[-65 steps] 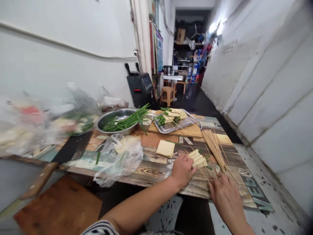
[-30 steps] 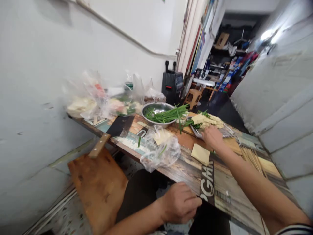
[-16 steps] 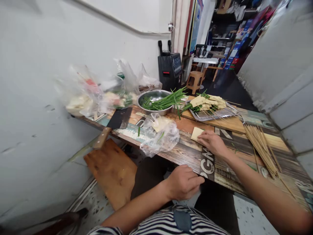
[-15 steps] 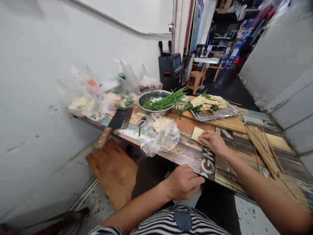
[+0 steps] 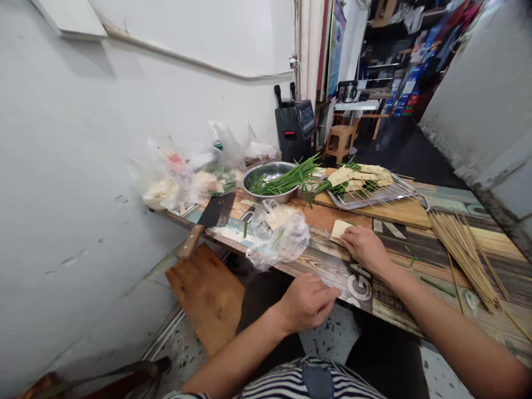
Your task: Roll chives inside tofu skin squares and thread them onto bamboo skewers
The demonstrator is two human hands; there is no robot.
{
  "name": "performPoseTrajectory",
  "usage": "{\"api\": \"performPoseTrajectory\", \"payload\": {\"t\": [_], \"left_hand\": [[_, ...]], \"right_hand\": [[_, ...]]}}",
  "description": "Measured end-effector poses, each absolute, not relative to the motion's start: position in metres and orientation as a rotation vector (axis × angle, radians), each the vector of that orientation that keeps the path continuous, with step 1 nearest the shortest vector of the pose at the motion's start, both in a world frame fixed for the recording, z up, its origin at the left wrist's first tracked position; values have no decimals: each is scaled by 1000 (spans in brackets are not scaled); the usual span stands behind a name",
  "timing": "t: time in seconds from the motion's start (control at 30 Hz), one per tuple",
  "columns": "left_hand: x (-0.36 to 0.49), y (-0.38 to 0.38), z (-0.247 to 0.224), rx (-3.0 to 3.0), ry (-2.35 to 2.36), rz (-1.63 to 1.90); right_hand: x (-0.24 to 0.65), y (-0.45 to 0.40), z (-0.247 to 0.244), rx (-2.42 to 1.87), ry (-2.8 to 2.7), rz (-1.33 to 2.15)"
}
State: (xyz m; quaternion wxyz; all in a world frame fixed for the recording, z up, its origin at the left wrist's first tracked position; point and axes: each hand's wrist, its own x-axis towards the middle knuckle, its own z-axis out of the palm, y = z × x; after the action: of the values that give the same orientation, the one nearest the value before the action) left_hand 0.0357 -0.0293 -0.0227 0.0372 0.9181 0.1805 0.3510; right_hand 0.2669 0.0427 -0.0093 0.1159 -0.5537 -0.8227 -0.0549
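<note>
My right hand [image 5: 366, 250] lies over the table, its fingertips closed on the near right edge of a pale, flat square of tofu sheet [image 5: 339, 229]. A bit of green shows just behind those fingers. My left hand [image 5: 310, 302] hangs at the table's front edge with its fingers curled in, and whatever may be inside is hidden. Left of the sheet rests a crumpled clear plastic bag [image 5: 291, 246] with more pale sheets [image 5: 276, 216] in it. Behind stand a steel bowl [image 5: 253, 191] and long green chives [image 5: 291, 176].
A metal tray [image 5: 384, 198] with skewered tofu sheets [image 5: 357, 176] sits on a wooden board [image 5: 399, 216]. Bamboo skewers [image 5: 465, 257] lie at the right. A cleaver [image 5: 218, 210] overhangs the front left edge. Filled plastic bags [image 5: 166, 185] and a black speaker [image 5: 295, 133] stand by the wall.
The view has shifted, so the table sits slightly lower and further right. My right hand stays at the tofu sheet, and my left hand remains curled near the table edge.
</note>
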Motion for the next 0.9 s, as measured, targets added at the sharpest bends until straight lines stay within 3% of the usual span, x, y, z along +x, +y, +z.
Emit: {"api": "performPoseTrajectory", "payload": {"t": [0.23,0.5,0.6,0.7,0.9], "left_hand": [[35,-26,-18,2809,601,1051],[35,-22,-20,2750,646,1079],[37,-20,-20,2684,655,1120],[41,-19,-23,2643,643,1137],[39,-15,-30,2587,589,1135]], "right_hand": [[270,48,-17,-1525,-2134,127],[334,53,29,-1563,-1001,496],[356,23,51,-1610,-1188,210],[353,-21,47,-1589,-1710,-75],[336,-106,-12,-1485,-2275,-27]]}}
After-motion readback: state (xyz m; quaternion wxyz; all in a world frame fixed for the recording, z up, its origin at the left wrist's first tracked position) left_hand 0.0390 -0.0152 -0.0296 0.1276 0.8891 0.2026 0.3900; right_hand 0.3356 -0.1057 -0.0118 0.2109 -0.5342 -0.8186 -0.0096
